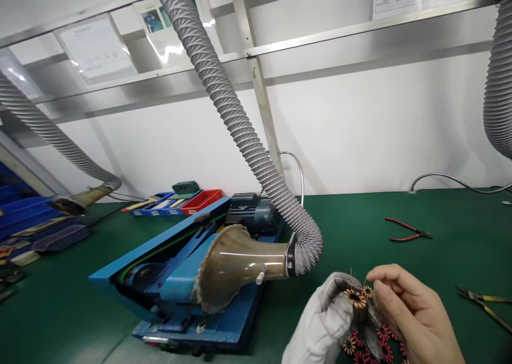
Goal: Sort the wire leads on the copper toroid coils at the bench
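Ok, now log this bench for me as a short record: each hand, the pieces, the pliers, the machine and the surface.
Left hand: white-gloved, holding a copper-toned slotted core
Right hand: bare, fingertips by a smaller slotted core; exact grip unclear
Other pieces: several red slotted cores between the hands, lower in view
Pliers: red-handled pliers beyond the right hand; yellow-handled pliers to its right
Machine: blue machine, suction hood at its front
Surface: green tabletop

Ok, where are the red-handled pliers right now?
In the head view, the red-handled pliers lie toward the right on the green tabletop, beyond the right hand; the yellow-handled pliers lie nearer, farther right.
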Available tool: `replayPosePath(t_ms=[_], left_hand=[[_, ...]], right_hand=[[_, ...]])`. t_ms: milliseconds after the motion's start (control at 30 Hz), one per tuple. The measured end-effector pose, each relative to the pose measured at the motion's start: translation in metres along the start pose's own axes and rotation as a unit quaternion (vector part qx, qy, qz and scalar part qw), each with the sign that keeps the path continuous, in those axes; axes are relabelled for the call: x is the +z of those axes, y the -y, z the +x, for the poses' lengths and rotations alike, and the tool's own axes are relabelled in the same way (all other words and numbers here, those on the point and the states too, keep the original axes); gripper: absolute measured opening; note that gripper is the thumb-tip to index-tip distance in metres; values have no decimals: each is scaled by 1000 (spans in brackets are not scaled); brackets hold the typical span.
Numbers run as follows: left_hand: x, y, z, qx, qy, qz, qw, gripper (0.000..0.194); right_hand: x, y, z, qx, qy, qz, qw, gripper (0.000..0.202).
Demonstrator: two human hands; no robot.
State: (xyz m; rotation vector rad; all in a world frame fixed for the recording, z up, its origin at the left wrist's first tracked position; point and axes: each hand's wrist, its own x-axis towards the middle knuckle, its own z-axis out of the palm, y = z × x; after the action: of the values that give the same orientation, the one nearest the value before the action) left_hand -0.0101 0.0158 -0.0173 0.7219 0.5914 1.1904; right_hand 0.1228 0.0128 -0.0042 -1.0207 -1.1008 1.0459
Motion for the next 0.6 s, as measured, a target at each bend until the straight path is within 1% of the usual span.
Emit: replayPosePath(t_ms=[100, 200, 267, 333, 400, 500, 567, 600], left_hand=[[1, -2, -1, 22, -26, 64, 997, 46], [2, -2, -1, 45, -3, 101, 994, 53], [1, 1, -1, 53, 6, 86, 995, 54], [-1, 4, 0, 66, 8, 56, 996, 52], [-3, 7, 1, 83, 11, 25, 996, 50], [-8, 9, 3, 102, 21, -2, 995, 45], [-13, 10, 5, 104, 25, 13, 994, 45], [-16, 10, 6, 98, 23, 29, 994, 45]], right_hand=[[0, -3, -2, -2, 22, -25, 999, 34], [0, -4, -3, -12, 32, -14, 999, 32], [-2, -4, -2, -20, 39, -9, 999, 34], [-5, -3, 0, -23, 56, -29, 998, 37], [-10, -3, 3, -20, 92, -73, 993, 39], [-19, -5, 9, -8, 151, -147, 977, 38], [-25, -8, 13, 1, 185, -175, 967, 38], [-27, -10, 14, 9, 190, -178, 965, 37]])
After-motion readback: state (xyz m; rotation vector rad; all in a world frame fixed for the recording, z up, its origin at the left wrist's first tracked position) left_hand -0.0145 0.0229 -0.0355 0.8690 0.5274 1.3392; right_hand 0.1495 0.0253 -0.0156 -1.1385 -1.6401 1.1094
